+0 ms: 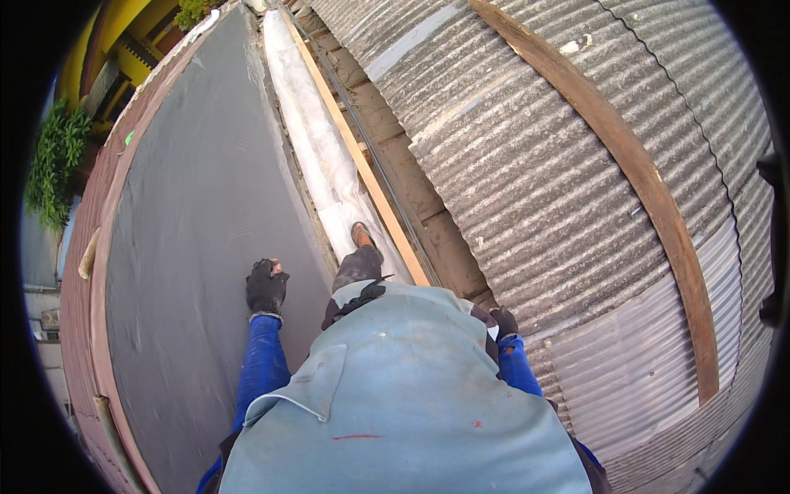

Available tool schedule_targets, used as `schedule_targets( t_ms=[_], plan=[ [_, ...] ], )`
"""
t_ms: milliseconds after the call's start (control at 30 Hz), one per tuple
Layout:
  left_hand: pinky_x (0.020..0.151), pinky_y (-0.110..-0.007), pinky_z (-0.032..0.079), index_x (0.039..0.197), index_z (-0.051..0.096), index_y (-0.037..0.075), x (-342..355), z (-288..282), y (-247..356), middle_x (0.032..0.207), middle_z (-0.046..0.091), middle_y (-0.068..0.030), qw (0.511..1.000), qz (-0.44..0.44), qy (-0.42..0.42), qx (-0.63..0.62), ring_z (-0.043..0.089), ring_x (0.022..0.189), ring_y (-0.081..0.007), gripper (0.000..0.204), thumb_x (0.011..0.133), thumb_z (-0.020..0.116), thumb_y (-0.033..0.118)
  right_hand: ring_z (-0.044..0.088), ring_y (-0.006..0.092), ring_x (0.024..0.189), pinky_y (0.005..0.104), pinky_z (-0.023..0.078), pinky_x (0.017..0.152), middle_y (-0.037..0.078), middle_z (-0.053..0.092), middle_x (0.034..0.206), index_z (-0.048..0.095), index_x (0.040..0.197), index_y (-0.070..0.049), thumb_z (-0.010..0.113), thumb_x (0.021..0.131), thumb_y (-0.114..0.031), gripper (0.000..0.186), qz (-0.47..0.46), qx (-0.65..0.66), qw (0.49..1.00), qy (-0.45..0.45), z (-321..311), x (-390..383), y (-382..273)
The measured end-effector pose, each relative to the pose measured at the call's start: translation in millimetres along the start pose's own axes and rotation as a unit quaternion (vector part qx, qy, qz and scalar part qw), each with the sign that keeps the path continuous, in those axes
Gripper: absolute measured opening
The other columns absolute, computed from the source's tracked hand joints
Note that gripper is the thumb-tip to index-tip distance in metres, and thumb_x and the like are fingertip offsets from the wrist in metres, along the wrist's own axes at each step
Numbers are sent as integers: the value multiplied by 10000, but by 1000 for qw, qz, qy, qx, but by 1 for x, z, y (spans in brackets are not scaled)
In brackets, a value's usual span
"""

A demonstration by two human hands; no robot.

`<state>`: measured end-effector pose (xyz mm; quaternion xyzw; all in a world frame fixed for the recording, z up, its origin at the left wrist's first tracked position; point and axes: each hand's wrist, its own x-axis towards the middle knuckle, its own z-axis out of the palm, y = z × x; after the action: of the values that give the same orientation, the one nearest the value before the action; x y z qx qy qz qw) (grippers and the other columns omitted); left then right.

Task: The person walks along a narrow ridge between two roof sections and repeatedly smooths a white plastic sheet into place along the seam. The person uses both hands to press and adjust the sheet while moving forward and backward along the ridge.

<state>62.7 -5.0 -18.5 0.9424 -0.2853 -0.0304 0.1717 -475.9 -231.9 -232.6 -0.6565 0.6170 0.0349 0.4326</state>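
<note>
My left hand (pixel 267 286), in a dark glove with bare fingertips showing, hangs over a smooth dark grey slab (pixel 189 189). Its fingers are curled in, and I see nothing held in them. My right hand (pixel 504 322), also in a dark glove, is low at my right side by the edge of the corrugated roof; my body partly covers it and its fingers do not show clearly. One sandalled foot (pixel 363 235) is on a white sheet-covered strip (pixel 317 156) between slab and roof.
A long wooden batten (pixel 354 148) runs along the strip's right side, with a lower gutter-like gap (pixel 444 239) beyond it. Grey corrugated roofing (pixel 527 156) spreads to the right, bearing a weathered plank (pixel 634 169). Reddish roofing (pixel 81 321) borders the slab's left edge, near a leafy tree (pixel 58 160).
</note>
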Motion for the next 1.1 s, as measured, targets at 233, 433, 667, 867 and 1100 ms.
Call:
schedule_targets(
  t_ms=[233,433,667,867,1100],
  plan=[
    [825,-432,511,987,675,93,-1,3,0,988,668,-126,1000,-15,0,-21,648,916,-334,228,797,686,219,594,479,967,504,468,795,287,630,1042,660,924,-24,522,801,-334,361,-65,-82,995,-4,6,5,5],
    [821,-431,510,997,672,97,20,10,-1,1003,664,-128,999,-22,-26,-19,647,918,-331,236,801,689,228,617,447,944,491,462,802,311,641,964,631,941,39,539,767,-368,453,0,43,998,-53,22,26,-18],
    [836,-429,504,1025,674,109,86,31,3,1027,662,-111,997,1,-71,-13,640,948,-325,248,811,695,233,616,455,920,484,465,795,312,641,940,642,929,42,544,767,-341,427,21,-42,998,-44,29,37,-46],
    [898,-421,469,1064,669,119,206,63,17,1093,652,-100,987,12,-157,16,624,1018,-306,294,806,703,258,655,370,817,444,501,715,258,671,884,668,970,6,550,778,-303,382,-27,-65,995,-64,29,42,-90],
    [999,-429,408,1182,639,164,413,26,55,1206,624,-82,987,48,-130,76,576,1145,-283,408,806,697,313,647,177,670,330,494,573,108,678,838,619,1114,3,587,827,-275,401,183,154,968,-74,6,74,-232]
  ],
)
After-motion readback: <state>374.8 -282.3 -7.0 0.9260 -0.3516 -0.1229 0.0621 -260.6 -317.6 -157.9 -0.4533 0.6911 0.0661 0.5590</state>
